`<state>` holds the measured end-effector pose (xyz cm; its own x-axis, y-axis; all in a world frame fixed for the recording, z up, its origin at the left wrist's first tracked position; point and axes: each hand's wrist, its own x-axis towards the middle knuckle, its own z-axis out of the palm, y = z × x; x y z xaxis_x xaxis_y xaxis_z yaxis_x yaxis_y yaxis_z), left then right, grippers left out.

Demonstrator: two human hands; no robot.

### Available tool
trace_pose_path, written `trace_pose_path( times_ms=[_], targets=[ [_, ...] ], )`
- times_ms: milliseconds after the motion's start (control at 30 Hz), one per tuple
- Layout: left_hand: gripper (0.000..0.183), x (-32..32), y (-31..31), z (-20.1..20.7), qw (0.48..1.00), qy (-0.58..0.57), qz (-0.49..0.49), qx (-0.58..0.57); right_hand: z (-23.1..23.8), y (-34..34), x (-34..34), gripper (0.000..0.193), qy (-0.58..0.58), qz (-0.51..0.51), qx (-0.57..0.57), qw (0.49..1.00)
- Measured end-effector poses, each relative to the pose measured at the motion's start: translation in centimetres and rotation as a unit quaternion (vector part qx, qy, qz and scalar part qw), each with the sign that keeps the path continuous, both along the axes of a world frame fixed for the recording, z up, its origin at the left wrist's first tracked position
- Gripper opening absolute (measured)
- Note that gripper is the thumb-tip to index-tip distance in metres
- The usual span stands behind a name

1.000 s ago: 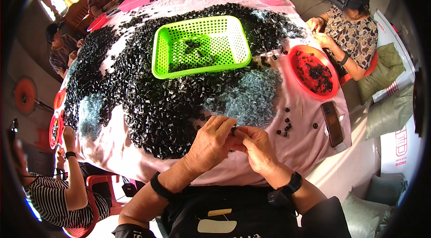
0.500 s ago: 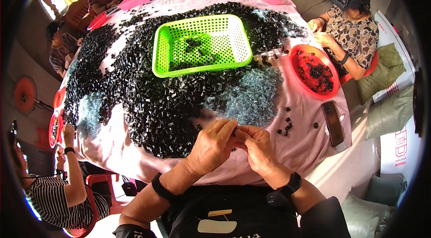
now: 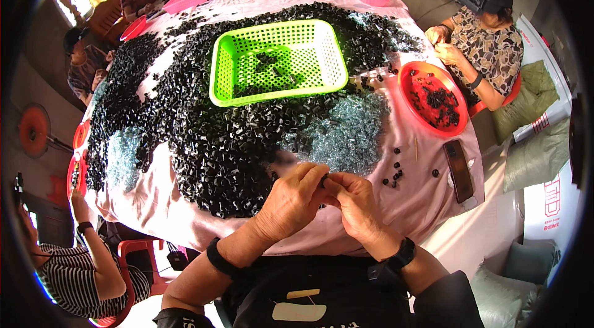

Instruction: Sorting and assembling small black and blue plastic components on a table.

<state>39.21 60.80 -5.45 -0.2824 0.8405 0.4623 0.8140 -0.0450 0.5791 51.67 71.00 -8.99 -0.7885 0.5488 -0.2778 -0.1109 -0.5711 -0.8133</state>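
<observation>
My left hand (image 3: 296, 197) and my right hand (image 3: 351, 200) meet over the near edge of the cloth, fingertips pinched together. Between them shows a bit of a small black plastic part (image 3: 323, 180); my fingers hide most of it. Just beyond my left hand spreads a big heap of small black plastic parts (image 3: 216, 149). A pile of small clear bluish pieces (image 3: 346, 133) lies ahead of my fingers. To the right of my hands, several black pieces (image 3: 396, 176) are scattered loose on the cloth.
A green basket (image 3: 278, 98) with a few black parts stands on the heap. At right are a red bowl (image 3: 461, 124) of black pieces, a phone (image 3: 458, 170) and a thin stick (image 3: 416, 149). Co-workers sit around the pink-clothed table (image 3: 161, 210); one (image 3: 486, 37) is at right.
My hands stay almost in the same place, still pinching the black part. At left, the co-worker in stripes has lowered an arm and leaned down a little.
</observation>
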Motion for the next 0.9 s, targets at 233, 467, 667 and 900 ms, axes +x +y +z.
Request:
trace_pose_path(
  times_ms=[233, 467, 667, 900],
  targets=[
    [0.020, -0.9, -0.2, 0.5, 0.993, -0.118, -0.021, -0.025, 0.0, -0.2, 0.3, 0.019, -0.028, 0.023, 0.037, 0.999],
    [0.010, -0.7, 0.2, 0.0, 0.994, -0.102, 0.045, 0.010, 1.1, -0.2, 0.1, 0.018, -0.057, 0.032, 0.036, 0.997],
    [0.010, -0.3, 0.2, -0.1, 0.992, -0.109, 0.058, 0.009, 0.9, -0.2, -0.1, 0.018, -0.037, 0.041, 0.016, 0.998],
    [0.010, 0.1, -0.2, 0.2, 0.992, -0.106, 0.068, 0.008, 0.2, -0.3, -0.1, 0.021, -0.032, 0.048, -0.028, 0.998]
  ],
)
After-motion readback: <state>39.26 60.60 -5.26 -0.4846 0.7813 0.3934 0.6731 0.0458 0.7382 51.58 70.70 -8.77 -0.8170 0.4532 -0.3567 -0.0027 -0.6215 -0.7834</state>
